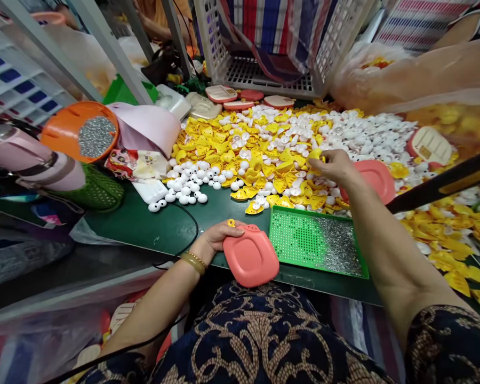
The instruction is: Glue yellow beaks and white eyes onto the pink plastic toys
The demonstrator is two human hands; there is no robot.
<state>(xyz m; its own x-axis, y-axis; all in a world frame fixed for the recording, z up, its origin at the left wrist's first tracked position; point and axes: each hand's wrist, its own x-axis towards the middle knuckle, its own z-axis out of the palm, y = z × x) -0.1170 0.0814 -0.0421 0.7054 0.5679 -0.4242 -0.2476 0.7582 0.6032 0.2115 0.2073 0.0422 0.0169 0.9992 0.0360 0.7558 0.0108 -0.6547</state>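
Note:
My left hand [221, 234] grips a coral-red plastic shell [251, 256] by its upper left edge. The shell is rounded and square-like, with a sunken middle, and is held over the table's front edge. A small yellow ring-shaped thing [231, 223] shows at that hand's fingers. Over the heap, my right hand [333, 164] pinches a yellow plastic piece [316, 154]; its fingertips partly hide it. Below and around it lie many yellow pieces [212, 140] mixed with white ones [360, 133]. White eyeball-like balls [188, 181] with dark spots are gathered at the left.
A green perforated tray [296, 234] holds small metal screws. Behind the heap stands a white crate [260, 82]. An orange bowl [60, 128] of metal bits and a pink flask [44, 160] are at left. A dark tool handle [444, 181] juts in from the right, by another coral shell [374, 178].

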